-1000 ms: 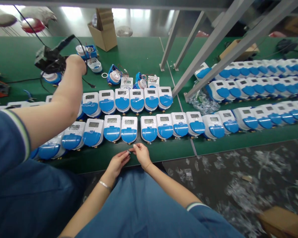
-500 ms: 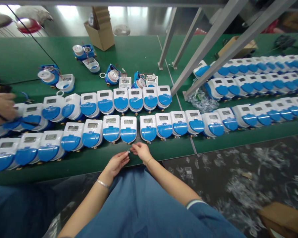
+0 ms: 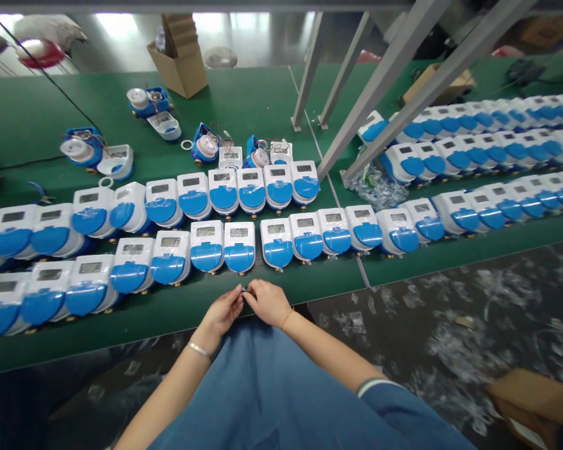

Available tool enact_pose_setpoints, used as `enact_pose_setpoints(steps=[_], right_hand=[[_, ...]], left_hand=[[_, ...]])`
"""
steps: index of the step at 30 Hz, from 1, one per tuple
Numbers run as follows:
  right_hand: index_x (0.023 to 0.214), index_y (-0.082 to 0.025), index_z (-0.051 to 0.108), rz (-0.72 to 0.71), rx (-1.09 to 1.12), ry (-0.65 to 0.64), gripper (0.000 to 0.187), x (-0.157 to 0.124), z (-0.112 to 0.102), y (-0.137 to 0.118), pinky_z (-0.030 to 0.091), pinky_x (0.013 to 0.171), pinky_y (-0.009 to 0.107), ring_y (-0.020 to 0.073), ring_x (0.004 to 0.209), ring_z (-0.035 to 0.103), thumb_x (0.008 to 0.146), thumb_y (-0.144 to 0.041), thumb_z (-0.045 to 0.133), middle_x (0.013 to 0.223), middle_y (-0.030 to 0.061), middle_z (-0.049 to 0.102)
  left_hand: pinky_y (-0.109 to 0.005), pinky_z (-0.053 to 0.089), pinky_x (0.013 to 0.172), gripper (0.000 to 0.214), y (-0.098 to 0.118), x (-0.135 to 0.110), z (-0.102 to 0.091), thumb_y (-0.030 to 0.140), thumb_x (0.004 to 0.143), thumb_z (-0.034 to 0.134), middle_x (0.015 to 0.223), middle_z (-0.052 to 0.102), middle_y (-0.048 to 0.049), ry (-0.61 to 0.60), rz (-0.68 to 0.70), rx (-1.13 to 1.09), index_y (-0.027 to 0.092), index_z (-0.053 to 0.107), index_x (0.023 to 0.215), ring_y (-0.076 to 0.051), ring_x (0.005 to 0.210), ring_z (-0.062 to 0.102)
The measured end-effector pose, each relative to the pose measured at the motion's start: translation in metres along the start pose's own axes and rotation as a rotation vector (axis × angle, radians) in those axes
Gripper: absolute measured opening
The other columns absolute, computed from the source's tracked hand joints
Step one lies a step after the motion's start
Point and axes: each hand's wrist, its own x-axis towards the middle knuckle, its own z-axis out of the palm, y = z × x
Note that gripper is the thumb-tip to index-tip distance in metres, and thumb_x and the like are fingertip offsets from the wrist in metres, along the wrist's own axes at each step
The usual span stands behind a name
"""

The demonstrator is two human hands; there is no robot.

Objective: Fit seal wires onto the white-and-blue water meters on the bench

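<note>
My left hand point(image 3: 225, 310) and my right hand point(image 3: 268, 302) meet at the front edge of the green bench, fingertips pinched together. Between them is a tiny dark piece point(image 3: 244, 290), too small to name. Just beyond my fingers stands a white and blue water meter point(image 3: 239, 247) with a small display. Another water meter point(image 3: 278, 244) is to its right, across a narrow gap. Both belong to a long front row. A second row of meters point(image 3: 223, 189) stands behind. Neither hand touches a meter.
Opened meters point(image 3: 205, 144) with loose wires lie behind the rows, by a cardboard box point(image 3: 181, 65). Slanted grey metal posts point(image 3: 380, 94) rise from the bench point(image 3: 253, 94). Clear plastic bags point(image 3: 378, 187) lie near their feet. Plastic scraps point(image 3: 464, 356) and a carton point(image 3: 537, 400) are at lower right.
My right hand has turned and closed in against my left fingertips around the small piece. Another person's hand and arm at the far left have left the view. The view has shifted slightly.
</note>
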Motion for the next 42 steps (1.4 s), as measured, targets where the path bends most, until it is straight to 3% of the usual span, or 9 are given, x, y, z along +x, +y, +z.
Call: enact_pose_setpoints(steps=[3,6,12,15,20,25,31,37,42], right_hand=[[0.088,-0.016,0.058,-0.165,-0.217,-0.049,0.021,-0.007,-0.005,-0.005,0.043,0.075,0.029,0.0204,0.086,0.058,0.092,-0.023,0.038,0.088,0.0094,0.063],[0.086,-0.014,0.060,-0.130,0.002,-0.088,0.015,-0.007,-0.005,-0.007,0.044,0.080,0.030,0.0224,0.094,0.056,0.087,-0.022,0.047,0.094,0.0119,0.064],[0.047,-0.015,0.052,0.732,0.984,-0.299,0.042,0.011,-0.005,-0.006,0.046,0.051,0.013,0.0081,0.053,0.055,0.086,-0.013,0.035,0.056,0.0013,0.061],[0.054,-0.015,0.052,0.528,0.749,-0.352,0.035,0.010,-0.004,-0.005,0.047,0.050,0.018,0.0102,0.052,0.057,0.085,-0.013,0.036,0.056,0.0009,0.061],[0.081,-0.015,0.056,0.213,0.275,-0.141,0.015,-0.003,-0.005,-0.007,0.049,0.074,0.031,0.0220,0.095,0.060,0.085,-0.025,0.046,0.094,0.0100,0.065],[0.070,-0.016,0.054,0.251,0.281,-0.234,0.023,0.003,-0.006,-0.006,0.046,0.051,0.022,0.0152,0.061,0.060,0.086,-0.022,0.039,0.064,0.0040,0.061],[0.077,-0.016,0.055,0.179,0.257,-0.093,0.017,0.001,0.002,-0.001,0.046,0.071,0.027,0.0205,0.087,0.060,0.086,-0.026,0.045,0.088,0.0117,0.065],[0.070,-0.016,0.054,0.260,0.315,-0.226,0.025,0.008,0.003,-0.002,0.047,0.056,0.022,0.0147,0.063,0.061,0.088,-0.020,0.038,0.068,0.0058,0.063],[0.072,-0.014,0.059,0.194,0.234,-0.003,0.016,0.006,0.007,-0.003,0.050,0.070,0.022,0.0163,0.080,0.064,0.083,-0.022,0.050,0.082,0.0094,0.069]], left_hand=[[-0.015,0.051,0.048,0.009,-0.002,-0.001,0.001,0.010,0.080,0.061,0.057,0.061,-0.0010,0.000,-0.024,0.003,0.011,0.063,0.071,-0.007,0.047,0.058],[-0.014,0.050,0.047,0.011,-0.004,0.003,-0.002,0.011,0.080,0.061,0.057,0.062,-0.0009,0.027,-0.042,0.035,0.012,0.062,0.070,-0.007,0.047,0.058],[-0.015,0.052,0.052,0.010,-0.009,0.013,-0.007,0.005,0.081,0.057,0.067,0.066,-0.0034,-0.065,-0.004,0.134,0.011,0.064,0.077,-0.008,0.055,0.061],[-0.014,0.051,0.049,0.009,-0.014,0.012,-0.007,0.006,0.082,0.056,0.068,0.066,-0.0035,-0.066,0.021,0.159,0.011,0.063,0.080,-0.009,0.055,0.061],[-0.015,0.050,0.048,0.007,-0.020,0.013,-0.003,0.008,0.081,0.059,0.064,0.063,-0.0011,-0.039,0.000,0.063,0.013,0.062,0.076,-0.008,0.051,0.058],[-0.017,0.050,0.051,0.006,-0.022,0.014,0.001,0.011,0.081,0.061,0.067,0.064,-0.0046,-0.096,0.057,0.097,0.011,0.063,0.075,-0.009,0.055,0.059],[-0.016,0.048,0.050,0.008,-0.024,0.016,0.004,0.012,0.080,0.062,0.065,0.064,-0.0032,-0.011,0.074,-0.007,0.011,0.063,0.073,-0.007,0.052,0.056],[-0.017,0.048,0.053,0.007,-0.025,0.017,0.001,0.011,0.079,0.064,0.066,0.065,-0.0042,-0.073,0.121,0.006,0.010,0.064,0.072,-0.008,0.055,0.058],[-0.017,0.048,0.052,0.010,-0.023,0.017,0.001,0.011,0.079,0.063,0.062,0.063,-0.0027,0.027,0.116,-0.067,0.012,0.063,0.069,-0.008,0.053,0.057]])
